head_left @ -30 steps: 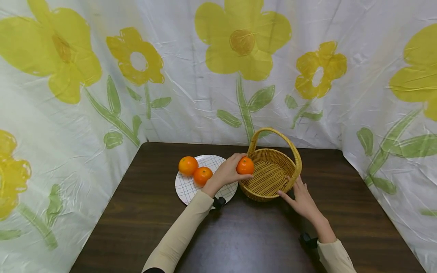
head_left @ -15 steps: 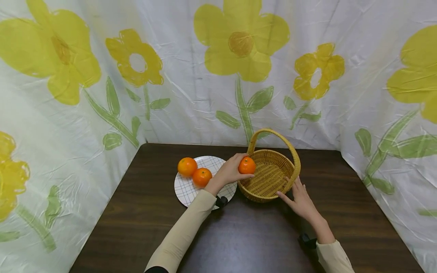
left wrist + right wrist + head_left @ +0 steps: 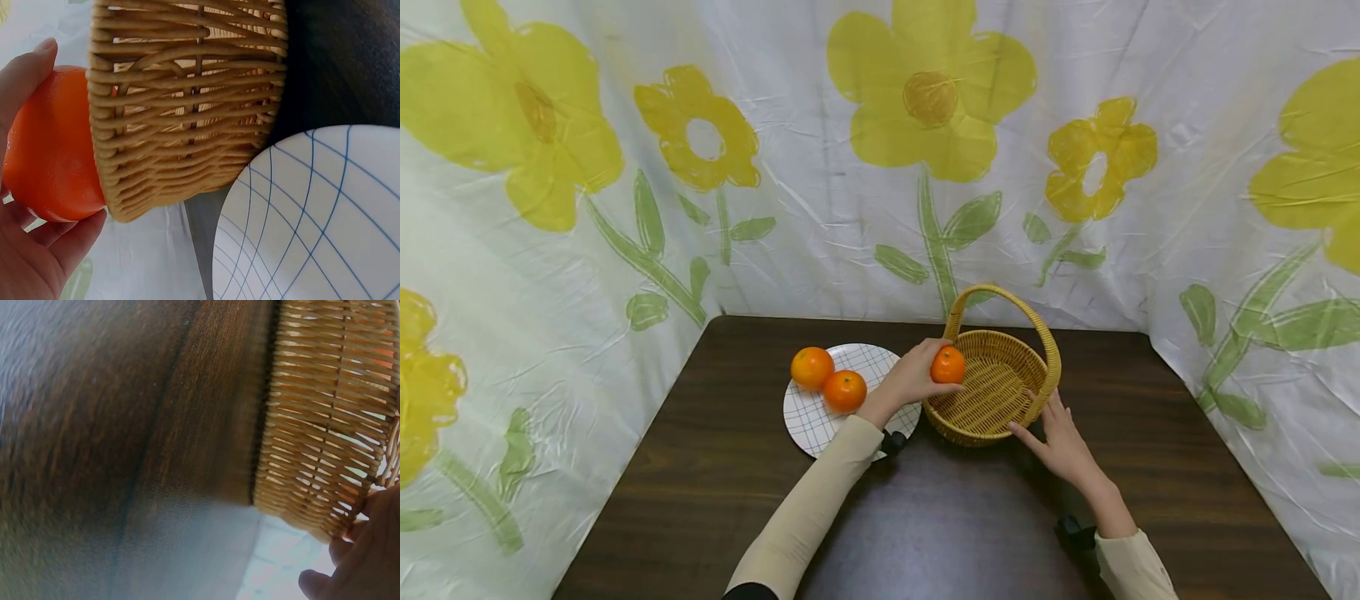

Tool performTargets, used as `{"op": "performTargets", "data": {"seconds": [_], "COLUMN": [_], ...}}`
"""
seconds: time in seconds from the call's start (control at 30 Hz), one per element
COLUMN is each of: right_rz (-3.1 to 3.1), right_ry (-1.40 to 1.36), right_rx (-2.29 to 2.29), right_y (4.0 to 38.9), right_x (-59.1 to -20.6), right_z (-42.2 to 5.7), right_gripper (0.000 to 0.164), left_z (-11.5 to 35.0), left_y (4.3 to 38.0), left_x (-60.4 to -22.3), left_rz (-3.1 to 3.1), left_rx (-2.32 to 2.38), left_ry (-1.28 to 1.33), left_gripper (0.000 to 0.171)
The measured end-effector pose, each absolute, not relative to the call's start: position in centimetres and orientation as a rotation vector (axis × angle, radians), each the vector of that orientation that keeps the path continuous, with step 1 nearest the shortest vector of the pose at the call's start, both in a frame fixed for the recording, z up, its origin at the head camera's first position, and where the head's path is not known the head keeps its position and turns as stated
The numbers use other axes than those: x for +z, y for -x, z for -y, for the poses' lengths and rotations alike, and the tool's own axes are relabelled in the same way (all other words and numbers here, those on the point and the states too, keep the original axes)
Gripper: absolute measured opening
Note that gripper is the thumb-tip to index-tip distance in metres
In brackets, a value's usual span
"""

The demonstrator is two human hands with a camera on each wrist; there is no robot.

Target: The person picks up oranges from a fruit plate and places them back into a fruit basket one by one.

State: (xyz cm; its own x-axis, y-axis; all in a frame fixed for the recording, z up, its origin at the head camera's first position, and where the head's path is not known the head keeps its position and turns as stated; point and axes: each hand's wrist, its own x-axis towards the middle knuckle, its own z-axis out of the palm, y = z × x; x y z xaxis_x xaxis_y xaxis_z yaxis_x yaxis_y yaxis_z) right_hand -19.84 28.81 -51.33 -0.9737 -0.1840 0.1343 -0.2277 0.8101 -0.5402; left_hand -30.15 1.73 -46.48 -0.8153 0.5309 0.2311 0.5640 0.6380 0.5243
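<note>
My left hand (image 3: pixel 913 375) grips an orange (image 3: pixel 948 365) between thumb and fingers, at the left rim of a wicker basket (image 3: pixel 981 429). In the left wrist view, the held orange (image 3: pixel 53 147) sits right at the woven rim, its far side hidden behind the basket wall (image 3: pixel 187 112). My right hand (image 3: pixel 1063 442) holds the basket's right side near the foot of its handle (image 3: pixel 1051 354), with the thumb on the near side and a fingertip over the rim. In the right wrist view, the fingers (image 3: pixel 340 550) lie along the basket wall (image 3: pixel 325 425).
A round white plate (image 3: pixel 805 425) with a blue grid pattern stands left of the basket. It carries a left orange (image 3: pixel 812 368) and a right orange (image 3: pixel 845 391). The dark wooden table (image 3: pixel 700 500) ends at a flowered curtain (image 3: pixel 820 250) behind.
My left hand has carried the orange slightly right, over the basket's left rim. My right hand and the basket have stayed in place.
</note>
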Motion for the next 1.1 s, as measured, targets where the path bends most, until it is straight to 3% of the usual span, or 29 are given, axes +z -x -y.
{"op": "performTargets", "data": {"seconds": [1.1], "right_rz": [2.915], "right_ry": [-0.314], "right_rx": [0.886], "right_y": [19.6], "right_x": [-51.5], "right_z": [-28.9], "right_gripper": [0.075], "left_z": [-4.2], "left_y": [30.7], "left_x": [-48.3], "left_rz": [2.857], "left_rx": [-0.765], "left_ry": [0.94], "left_gripper": [0.081]}}
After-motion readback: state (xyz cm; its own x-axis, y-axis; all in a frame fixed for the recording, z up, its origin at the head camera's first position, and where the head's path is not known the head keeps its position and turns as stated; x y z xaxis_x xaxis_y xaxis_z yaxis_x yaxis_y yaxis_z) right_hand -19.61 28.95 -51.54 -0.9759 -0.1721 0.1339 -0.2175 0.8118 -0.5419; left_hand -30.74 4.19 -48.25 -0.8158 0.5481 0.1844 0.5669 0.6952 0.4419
